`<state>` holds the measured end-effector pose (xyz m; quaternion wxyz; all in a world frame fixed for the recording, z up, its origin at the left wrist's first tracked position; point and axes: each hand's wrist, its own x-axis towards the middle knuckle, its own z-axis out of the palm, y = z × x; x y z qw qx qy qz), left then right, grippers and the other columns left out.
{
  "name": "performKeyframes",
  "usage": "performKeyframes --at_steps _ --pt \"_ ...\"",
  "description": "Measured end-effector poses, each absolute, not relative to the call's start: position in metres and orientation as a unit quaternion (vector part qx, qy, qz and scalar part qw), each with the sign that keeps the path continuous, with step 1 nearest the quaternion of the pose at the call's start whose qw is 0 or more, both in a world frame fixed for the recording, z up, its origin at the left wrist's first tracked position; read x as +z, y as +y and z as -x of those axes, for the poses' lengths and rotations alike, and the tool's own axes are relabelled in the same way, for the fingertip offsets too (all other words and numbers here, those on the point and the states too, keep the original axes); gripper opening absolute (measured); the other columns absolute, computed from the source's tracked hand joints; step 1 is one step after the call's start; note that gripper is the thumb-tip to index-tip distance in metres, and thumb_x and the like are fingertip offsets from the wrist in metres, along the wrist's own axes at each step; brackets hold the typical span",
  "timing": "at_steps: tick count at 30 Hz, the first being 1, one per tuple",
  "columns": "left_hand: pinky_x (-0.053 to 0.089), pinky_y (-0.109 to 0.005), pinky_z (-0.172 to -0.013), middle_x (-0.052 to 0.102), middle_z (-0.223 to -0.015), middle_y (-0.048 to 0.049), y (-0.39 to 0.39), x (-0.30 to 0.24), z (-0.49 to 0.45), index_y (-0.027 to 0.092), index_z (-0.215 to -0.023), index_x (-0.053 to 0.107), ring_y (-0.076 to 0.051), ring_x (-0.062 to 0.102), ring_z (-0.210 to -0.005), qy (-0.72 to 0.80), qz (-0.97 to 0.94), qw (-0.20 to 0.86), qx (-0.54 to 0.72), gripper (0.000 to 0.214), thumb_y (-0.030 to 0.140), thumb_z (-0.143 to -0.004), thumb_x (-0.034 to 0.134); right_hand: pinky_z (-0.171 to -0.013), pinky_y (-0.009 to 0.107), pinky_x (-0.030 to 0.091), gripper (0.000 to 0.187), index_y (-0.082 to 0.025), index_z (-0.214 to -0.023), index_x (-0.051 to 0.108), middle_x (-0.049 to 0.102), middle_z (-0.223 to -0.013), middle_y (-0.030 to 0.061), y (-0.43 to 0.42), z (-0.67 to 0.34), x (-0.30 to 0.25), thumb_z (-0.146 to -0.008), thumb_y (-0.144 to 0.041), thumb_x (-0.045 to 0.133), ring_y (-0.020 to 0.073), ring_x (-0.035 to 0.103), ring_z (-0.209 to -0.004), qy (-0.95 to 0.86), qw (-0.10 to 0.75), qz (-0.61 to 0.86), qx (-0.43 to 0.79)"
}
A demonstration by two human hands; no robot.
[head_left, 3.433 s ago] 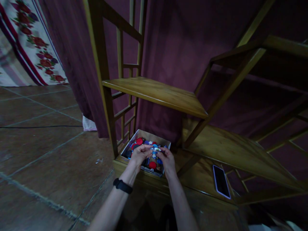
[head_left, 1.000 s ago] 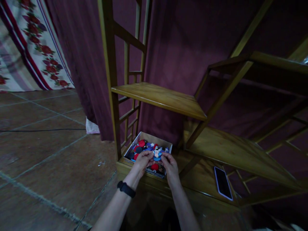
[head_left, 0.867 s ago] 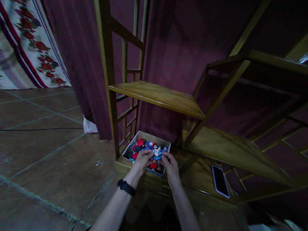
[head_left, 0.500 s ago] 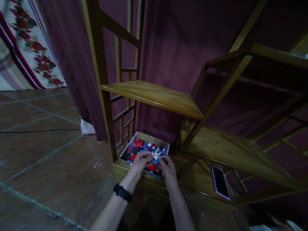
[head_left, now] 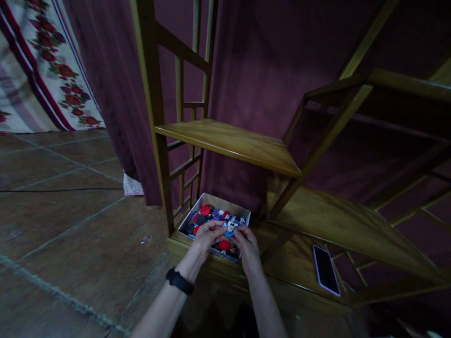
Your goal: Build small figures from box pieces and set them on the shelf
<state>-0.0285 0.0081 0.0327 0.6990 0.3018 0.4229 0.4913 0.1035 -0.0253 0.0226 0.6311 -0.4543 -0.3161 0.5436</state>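
Pinching a small blue piece (head_left: pixel 229 229) between the fingertips of both hands, you hold it just above an open box (head_left: pixel 225 203) of red, blue and dark bits on the bottom shelf (head_left: pixel 292 263). Your left hand (head_left: pixel 206 236) and right hand (head_left: pixel 247 242) are curled tight on it. A phone (head_left: pixel 326 271) lies well to your right.

Both bare arms reach forward and down from the bottom edge of the view, the left forearm (head_left: pixel 158 307) angling in from the left and the right forearm (head_left: pixel 265 300) running almost straight ahead. The left grip (head_left: pixel 207 234) and the right grip (head_left: pixel 247 241) meet close side by side, backs up and fingers curled, with the fingertips pinched toward each other in the narrow space between them.
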Motion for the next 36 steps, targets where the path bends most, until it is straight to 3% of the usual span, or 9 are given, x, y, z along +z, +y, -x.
performKeyframes --at_steps 15,30,36 --pt "0.046 -0.023 -0.066 0.069 -0.074 -0.0045 0.015 0.034 0.03 0.014 -0.079 0.069 -0.012 0.061 -0.068 0.412 -0.32 0.685 0.509 0.036 0.021 -0.046 0.083 -0.075 0.033 0.051 0.025 -0.02 -0.078 0.061 0.064 -0.087 0.0008 -0.011 -0.103 0.013 -0.062 -0.036 0.071 0.0176 0.06 -0.082 -0.35 0.633 0.467 0.508" --pt "0.047 -0.02 -0.057 0.068 -0.074 -0.0035 0.014 0.032 0.022 0.015 -0.078 0.066 -0.011 0.061 -0.062 0.441 -0.297 0.685 0.498 0.033 0.027 -0.051 0.081 -0.066 0.03 0.051 0.029 -0.02 -0.072 0.058 0.063 -0.075 -0.0014 -0.013 -0.104 0.017 -0.062 -0.044 0.071 0.0153 0.06 -0.069 -0.344 0.616 0.483 0.519" --pt "0.044 -0.018 -0.05 0.064 -0.062 -0.0003 0.014 0.035 0.02 0.014 -0.07 0.064 -0.008 0.056 -0.052 0.453 -0.328 0.656 0.506 0.032 0.03 -0.049 0.081 -0.067 0.029 0.051 0.026 -0.02 -0.073 0.059 0.063 -0.075 -0.0016 -0.011 -0.105 0.013 -0.065 -0.043 0.069 0.0147 0.059 -0.07 -0.348 0.62 0.483 0.512"
